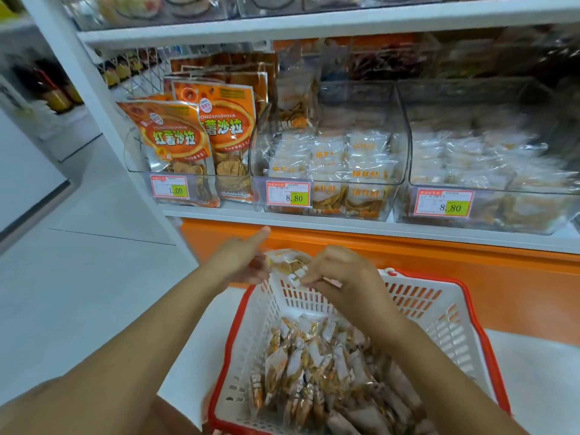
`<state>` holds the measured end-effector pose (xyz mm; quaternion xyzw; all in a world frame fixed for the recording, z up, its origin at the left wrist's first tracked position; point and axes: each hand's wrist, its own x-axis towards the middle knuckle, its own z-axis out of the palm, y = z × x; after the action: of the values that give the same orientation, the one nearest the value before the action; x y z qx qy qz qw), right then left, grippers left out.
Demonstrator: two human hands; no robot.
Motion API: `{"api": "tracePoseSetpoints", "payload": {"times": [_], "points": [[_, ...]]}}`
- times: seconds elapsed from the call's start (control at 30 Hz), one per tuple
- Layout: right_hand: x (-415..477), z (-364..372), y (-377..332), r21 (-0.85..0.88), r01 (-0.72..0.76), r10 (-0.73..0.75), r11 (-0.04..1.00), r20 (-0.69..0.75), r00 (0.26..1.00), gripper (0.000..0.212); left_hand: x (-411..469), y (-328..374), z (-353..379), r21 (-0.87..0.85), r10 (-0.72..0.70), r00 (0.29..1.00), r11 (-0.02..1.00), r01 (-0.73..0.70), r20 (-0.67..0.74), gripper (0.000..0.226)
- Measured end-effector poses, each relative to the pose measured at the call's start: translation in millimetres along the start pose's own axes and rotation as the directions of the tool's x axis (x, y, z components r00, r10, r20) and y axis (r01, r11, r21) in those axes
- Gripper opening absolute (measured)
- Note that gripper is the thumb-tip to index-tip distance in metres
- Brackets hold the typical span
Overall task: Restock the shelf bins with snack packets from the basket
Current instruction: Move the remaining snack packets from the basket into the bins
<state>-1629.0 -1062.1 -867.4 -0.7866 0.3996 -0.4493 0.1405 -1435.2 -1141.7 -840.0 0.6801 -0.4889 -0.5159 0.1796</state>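
Closest to the person, a white plastic basket (pixel 445 312) with a red rim sits on a white surface (pixel 546 390). Its bottom is covered with a loose pile of small snack packets (pixel 317 372), clear wrappers with white and orange print.

Above the basket's far rim, both bare hands meet on a small bunch of held packets (pixel 287 263). The left hand (pixel 241 262) grips the bunch from the left, its thumb sticking up. The right hand (pixel 342 274) has its fingers curled and pinches the bunch's near edge from the right.

Behind the hands runs an orange base panel (pixel 455 277), and above it a white shelf board (pixel 314 219). Three clear bins stand on it side by side. The left bin (pixel 138 158) holds upright orange bags of sweet-potato chips (pixel 175 142). The middle bin (pixel 405 146) is partly filled with small packets that look like those in the basket. The right bin (pixel 533 221) holds similar packets, blurred. Each bin carries a price label on its front: 1.00 (pixel 169 187) on the left, 8.80 (pixel 288 193) in the middle, 8.80 (pixel 444 203) on the right.

Farther up, another white shelf (pixel 314 25) carries clear-wrapped goods.
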Motion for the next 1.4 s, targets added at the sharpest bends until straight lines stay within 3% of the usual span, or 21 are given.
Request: {"api": "tracePoseSetpoints", "payload": {"times": [0.1, 0.23, 0.37, 0.5, 0.57, 0.63, 0.7, 0.77, 0.87, 0.97, 1.07, 1.23, 1.3, 1.4], "points": [[-2.8, -10.8, -9.4, -0.056, 0.118, -0.115, 0.991, 0.05, 0.992, 0.004, -8.6, 12.7, -1.8, -0.024, 0.11, 0.989, 0.994, -0.109, 0.099, 0.052], [-4.2, -16.7, -15.6, -0.138, 0.215, -0.204, 0.967, 0.09, 0.975, 0.011, -12.2, 27.6, -4.0, -0.01, 0.184, 0.979, 0.983, -0.184, 0.091, 0.038], [2.4, -30.1, -23.4, -0.209, 0.273, -0.257, 0.939, 0.098, 0.961, 0.013, -17.5, 34.4, -5.4, 0.059, 0.247, 0.958, 0.964, -0.258, 0.146, 0.04], [11.2, -41.5, -18.0, -0.25, 0.299, -0.292, 0.921, 0.065, 0.954, 0.046, -18.9, 45.8, -13.7, -0.07, 0.463, 0.885, 0.882, -0.465, -0.045, 0.032], [16.2, -49.6, -12.1, -0.292, 0.268, -0.272, 0.918, 0.028, 0.962, 0.04, -17.6, 53.4, -29.2, -0.091, 0.517, 0.838, 0.839, -0.537, -0.173, 0.033], [22.6, -57.2, -7.9, -0.328, 0.192, -0.207, 0.925, -0.01, 0.978, 0.025, -19.1, 59.5, -43.4, -0.017, 0.576, 0.795, 0.808, -0.589, -0.19, 0.031], [32.8, -61.9, -9.1, -0.271, 0.02, -0.04, 0.962, -0.067, 0.997, 0.017, -23.8, 65.5, -50.0, 0.088, 0.631, 0.76, 0.775, -0.626, -0.154, 0.028], [47.4, -63.5, -13.2, -0.134, -0.189, 0.182, 0.973, -0.065, 0.981, 0.029, -29.8, 74.0, -49.8, 0.147, 0.669, 0.735, 0.742, -0.654, -0.113, 0.024], [78.1, -63.1, -12.2, -0.003, -0.441, 0.438, 0.897, 0.123, 0.89, 0.054, -38.5, 88.7, -45.6, 0.165, 0.708, 0.705, 0.701, -0.694, -0.045, 0.022], [104.1, -59.8, -6.6, 0.122, -0.476, 0.418, 0.871, 0.326, 0.848, 0.034, -41.2, 99.0, -40.8, 0.147, 0.743, 0.668, 0.665, -0.732, -0.04, 0.024], [122.2, -61.7, -1.5, 0.161, -0.509, 0.427, 0.845, 0.371, 0.825, 0.022, -37.6, 105.9, -40.1, 0.11, 0.754, 0.643, 0.656, -0.747, -0.131, 0.023], [152.9, -75.7, 15.9, 0.166, -0.589, 0.549, 0.791, 0.233, 0.803, 0.028, -5.5, 102.2, -60.4, 0.174, 0.653, 0.64, 0.742, -0.648, -0.405, 0.035], [169.0, -79.2, 30.8, 0.218, -0.621, 0.619, 0.753, 0.086, 0.781, 0.028, 4.9, 95.4, -64.5, 0.306, 0.64, 0.647, 0.767, -0.563, -0.414, 0.027], [197.8, -71.9, 55.3, 0.296, -0.633, 0.677, 0.715, -0.071, 0.732, 0.029, 13.1, 88.6, -56.4, 0.404, 0.642, 0.71, 0.754, -0.517, -0.29, 0.025]]}}
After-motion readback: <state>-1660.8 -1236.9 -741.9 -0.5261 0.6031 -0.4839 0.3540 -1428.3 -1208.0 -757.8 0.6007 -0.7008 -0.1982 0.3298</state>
